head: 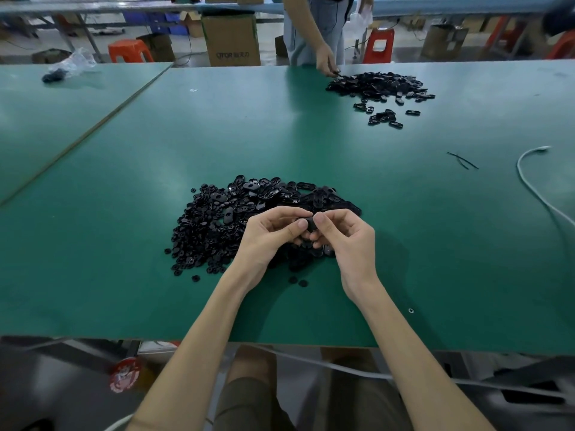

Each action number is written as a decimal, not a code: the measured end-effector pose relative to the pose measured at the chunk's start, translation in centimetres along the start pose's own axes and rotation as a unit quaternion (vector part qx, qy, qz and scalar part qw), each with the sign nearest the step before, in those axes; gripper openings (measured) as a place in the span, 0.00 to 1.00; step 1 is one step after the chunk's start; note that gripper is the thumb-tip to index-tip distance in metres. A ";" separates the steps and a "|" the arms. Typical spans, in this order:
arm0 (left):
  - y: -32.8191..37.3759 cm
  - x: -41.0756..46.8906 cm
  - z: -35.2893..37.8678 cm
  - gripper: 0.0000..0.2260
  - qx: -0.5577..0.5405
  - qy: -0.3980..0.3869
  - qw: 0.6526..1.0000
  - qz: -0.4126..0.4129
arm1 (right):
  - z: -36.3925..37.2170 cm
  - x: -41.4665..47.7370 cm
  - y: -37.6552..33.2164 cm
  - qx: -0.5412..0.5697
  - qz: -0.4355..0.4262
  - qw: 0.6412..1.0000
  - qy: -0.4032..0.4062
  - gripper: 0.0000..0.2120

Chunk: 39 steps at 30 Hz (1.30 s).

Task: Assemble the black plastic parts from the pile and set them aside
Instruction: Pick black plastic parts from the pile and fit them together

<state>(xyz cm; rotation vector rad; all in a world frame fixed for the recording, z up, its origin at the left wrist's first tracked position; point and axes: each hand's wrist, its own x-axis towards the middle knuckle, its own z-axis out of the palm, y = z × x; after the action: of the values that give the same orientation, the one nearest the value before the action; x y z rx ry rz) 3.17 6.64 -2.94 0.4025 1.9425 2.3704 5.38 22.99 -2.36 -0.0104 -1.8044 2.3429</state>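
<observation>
Left hand point(272, 236), right hand point(347, 241) both pinch one black plastic part point(310, 224), raised just above pile point(224, 225) on green table point(311, 144). Probably so thumbs can press pieces together (joint hidden by fingers).

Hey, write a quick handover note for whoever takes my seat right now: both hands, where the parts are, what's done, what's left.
Left hand: pinches the black part at its fingertips, above the near pile.
Right hand: pinches the same part from the other side.
Near pile: small round and larger oval black pieces on the green table, under the hands.
Far pile: another person's hand is at it.
Done: no set-aside group can be told apart nearby.
Left: finish the part in hand, set it aside, then work through the near pile.
</observation>
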 end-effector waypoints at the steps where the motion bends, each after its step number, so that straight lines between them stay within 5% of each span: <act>1: 0.0 0.0 0.0 0.09 0.005 0.001 1.000 0.001 | -0.1 0.0 0.0 -0.002 0.000 1.000 -0.001 0.06; 31: -0.3 0.0 0.0 0.07 0.000 0.053 0.999 0.005 | -0.5 0.6 1.4 -0.046 -0.026 0.997 -0.049 0.03; 39: -0.4 0.1 0.0 0.14 0.000 0.053 0.999 0.001 | -0.3 0.7 1.6 -0.067 -0.043 0.996 -0.042 0.02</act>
<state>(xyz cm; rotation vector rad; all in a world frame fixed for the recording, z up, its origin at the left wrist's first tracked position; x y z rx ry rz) 3.03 6.70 -3.29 0.2844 1.9864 2.4407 4.54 22.95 -3.87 0.1469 -1.9568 2.1924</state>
